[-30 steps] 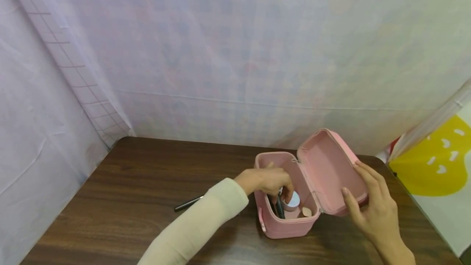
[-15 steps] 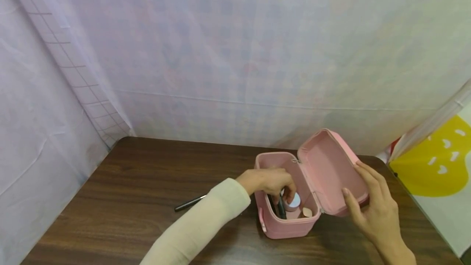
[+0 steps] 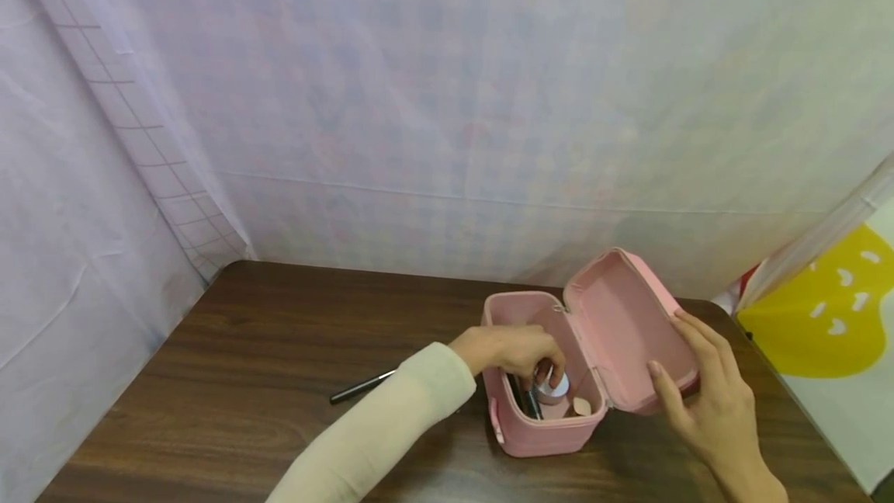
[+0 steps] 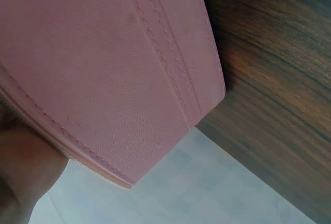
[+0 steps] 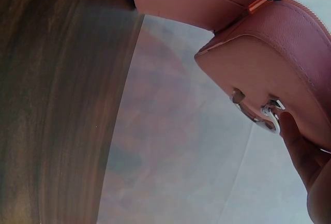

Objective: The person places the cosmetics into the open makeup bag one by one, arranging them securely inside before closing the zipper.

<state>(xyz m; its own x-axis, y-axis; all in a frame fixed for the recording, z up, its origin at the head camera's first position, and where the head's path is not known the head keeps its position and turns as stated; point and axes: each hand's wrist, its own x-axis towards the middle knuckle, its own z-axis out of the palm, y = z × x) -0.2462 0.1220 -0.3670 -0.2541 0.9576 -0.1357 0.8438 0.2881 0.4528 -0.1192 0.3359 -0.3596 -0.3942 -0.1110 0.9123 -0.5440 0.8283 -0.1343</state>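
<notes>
Inside the pink case (image 3: 541, 433), left hand (image 3: 513, 349) pinches the jar (image 3: 555, 388); right hand (image 3: 705, 390) grips its lid (image 3: 621, 332).

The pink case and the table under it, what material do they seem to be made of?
The pink case looks like faux leather, matte: fine pebbled grain and stitched seams show in the left wrist view. The table looks like dark wood or wood-pattern laminate, slightly glossy: streaked grain shows, but which one cannot be told.
</notes>
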